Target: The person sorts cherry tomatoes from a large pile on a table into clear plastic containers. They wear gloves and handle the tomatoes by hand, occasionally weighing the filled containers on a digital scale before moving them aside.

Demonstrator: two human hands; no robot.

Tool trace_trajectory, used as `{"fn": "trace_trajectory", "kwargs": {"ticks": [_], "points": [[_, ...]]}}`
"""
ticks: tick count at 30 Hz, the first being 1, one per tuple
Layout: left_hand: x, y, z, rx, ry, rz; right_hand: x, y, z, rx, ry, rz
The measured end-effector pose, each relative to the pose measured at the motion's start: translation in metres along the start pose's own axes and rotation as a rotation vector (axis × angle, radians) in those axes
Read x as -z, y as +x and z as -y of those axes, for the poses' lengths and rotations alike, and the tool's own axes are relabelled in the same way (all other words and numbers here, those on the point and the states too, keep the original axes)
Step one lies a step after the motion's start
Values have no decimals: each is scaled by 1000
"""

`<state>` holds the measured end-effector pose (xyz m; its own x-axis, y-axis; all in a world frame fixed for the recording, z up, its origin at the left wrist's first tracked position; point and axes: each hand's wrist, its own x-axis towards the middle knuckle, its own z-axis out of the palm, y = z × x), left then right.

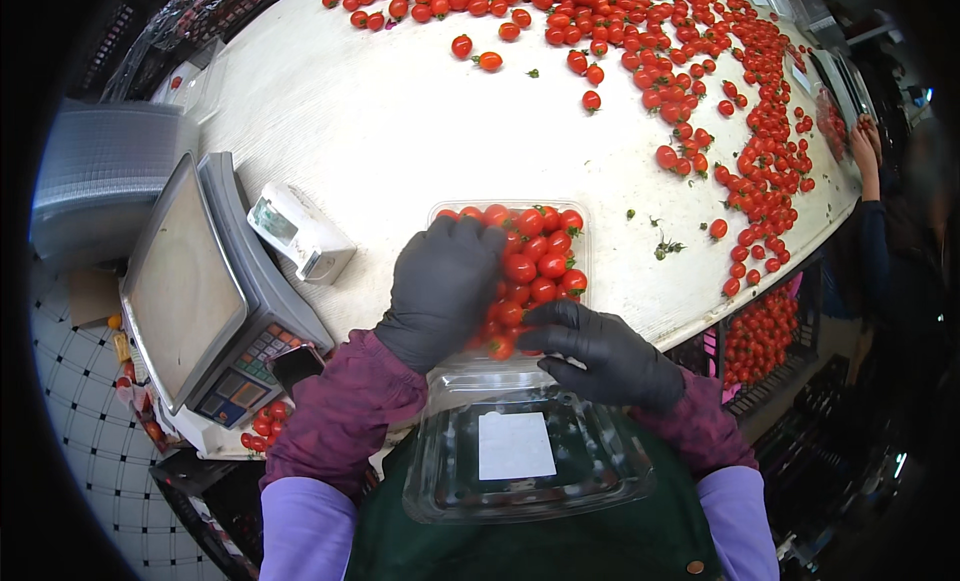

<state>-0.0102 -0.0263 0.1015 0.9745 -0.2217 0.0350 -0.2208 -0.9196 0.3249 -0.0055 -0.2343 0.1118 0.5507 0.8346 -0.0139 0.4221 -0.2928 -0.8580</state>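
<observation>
A clear plastic clamshell box (584, 281) lies on the white table in front of me, its base filled with red cherry tomatoes (535, 249). Its hinged lid (625, 471), with a white label (516, 446), is folded back toward my green apron. My left hand (445, 286), in a black glove, rests over the left side of the tomatoes with its fingers curled down; their tips are hidden. At the box's near right, my gloved right hand (605, 356) reaches its bent fingers over the rim, thumb apart. Tomatoes between the hands are blurred.
A scale (200, 291) and a small white device with a display (295, 231) stand at left, beside stacked clear lids or boxes (110, 171). Loose cherry tomatoes (680, 81) spread along the far and right side. Below the right edge sits a crate of tomatoes (760, 336); another person's hand (865, 141) is at far right.
</observation>
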Motion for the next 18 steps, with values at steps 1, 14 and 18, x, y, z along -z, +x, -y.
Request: {"fn": "trace_trajectory", "kwargs": {"ticks": [1,14,18], "points": [[-2,1,2,36,46,25,7,-1,7,-44,28,17],[-1,-58,21,419,-677,-303,37,53,-74,-332,-153,-350],[-27,-116,18,895,-1307,-13,43,59,-81,-385,-107,-360]]}}
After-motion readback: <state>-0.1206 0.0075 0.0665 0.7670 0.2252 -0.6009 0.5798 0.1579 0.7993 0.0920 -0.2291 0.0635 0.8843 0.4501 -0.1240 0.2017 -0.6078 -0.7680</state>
